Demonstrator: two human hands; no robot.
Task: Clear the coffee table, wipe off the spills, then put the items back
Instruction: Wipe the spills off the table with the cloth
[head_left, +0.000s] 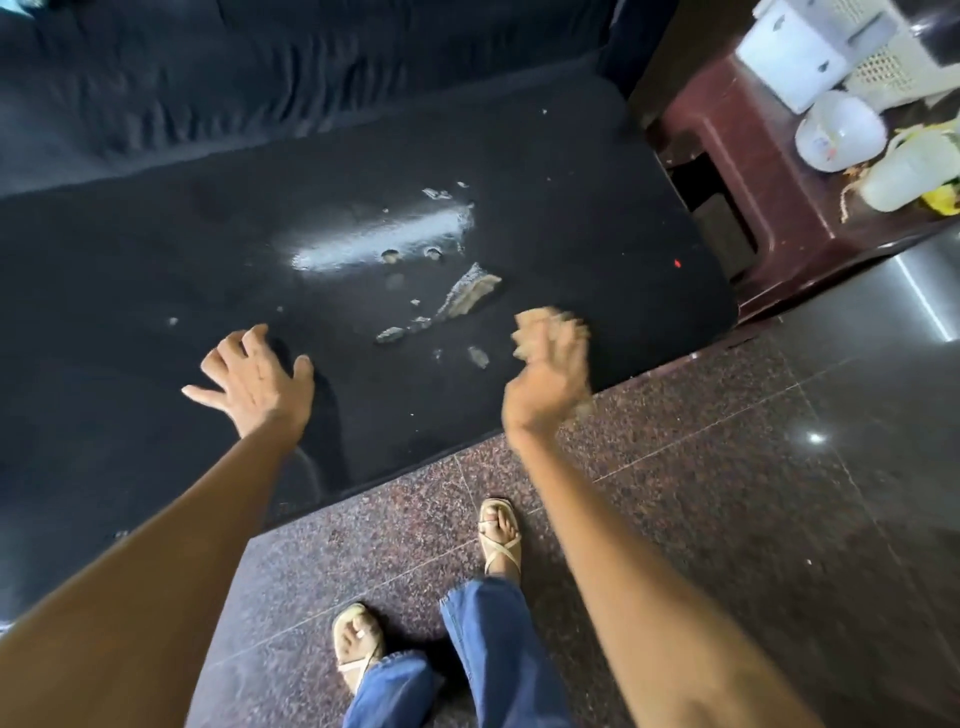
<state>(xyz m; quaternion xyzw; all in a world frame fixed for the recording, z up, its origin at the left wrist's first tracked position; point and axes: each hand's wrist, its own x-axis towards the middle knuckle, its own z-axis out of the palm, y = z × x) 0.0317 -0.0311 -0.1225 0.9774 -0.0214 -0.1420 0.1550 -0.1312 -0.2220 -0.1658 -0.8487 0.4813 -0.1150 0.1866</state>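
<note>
On my screen the black coffee table (156, 291) fills the left and middle of the view, with a dark sofa (260, 67) along its far side. My left hand (254, 379) lies flat on the near part of the table, fingers spread and straight, its grip released and holding nothing. Just right of it, toward the table's middle, sit the spills (384, 239): a pale wet streak catching the light, with a scatter of small wet patches and crumbs trailing toward the near edge. Among them lies a larger tan scrap (470, 293), near my right hand. My right hand (550, 374) is raised over the near right edge of the table, its grip clenched round a tan cloth (540, 327); both are blurred, so I cannot tell how the cloth is folded. Far right, a maroon plastic stool (753, 171) stands just beside the table's end, carrying a white bowl (839, 130) turned over, a white box (792, 57), a cream basket (893, 62) and a pale plastic cup (906, 174). Near me, my sandalled feet (498, 535) stand on the speckled tile floor (727, 493).
</note>
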